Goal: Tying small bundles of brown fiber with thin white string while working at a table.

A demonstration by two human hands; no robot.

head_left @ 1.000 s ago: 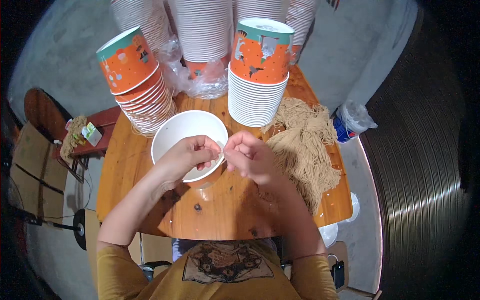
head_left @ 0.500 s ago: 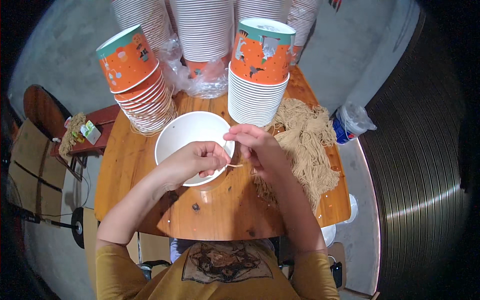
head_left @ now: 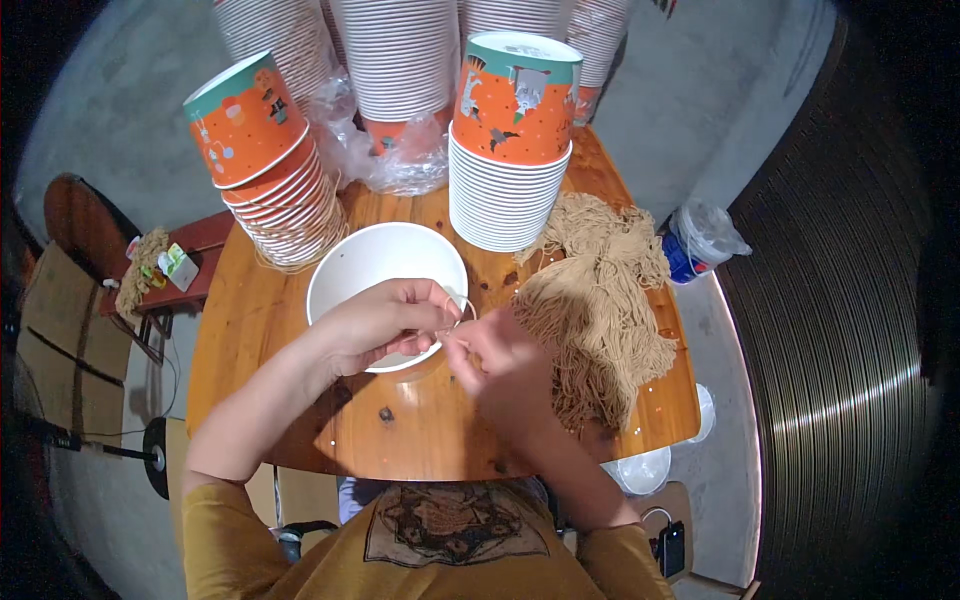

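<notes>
A white-lined paper bucket (head_left: 372,262) lies in front of me with its open mouth facing up toward me. My left hand (head_left: 392,318) is at the bucket's right rim, fingers pinched on a thin tan cord (head_left: 471,308). Close against it, my right hand (head_left: 497,356) is also closed at the cord, its thumb and finger meeting the left fingertips. A short loop of cord curves up between the two hands. The fingers hide where it meets the rim. Right of my right hand lies a big heap of tan cord (head_left: 605,310).
Upturned orange buckets with green bands stand stacked at left (head_left: 250,125) and right (head_left: 515,115), the left stack leaning and hung with cord loops. Taller bucket stacks (head_left: 395,60) and crumpled clear plastic (head_left: 415,170) are behind. A blue-and-white pail (head_left: 690,250) stands off the table's right side.
My right hand has come down and in, from fingers raised above the rim to meeting my left hand at the cord. The left hand stays nearly in place.
</notes>
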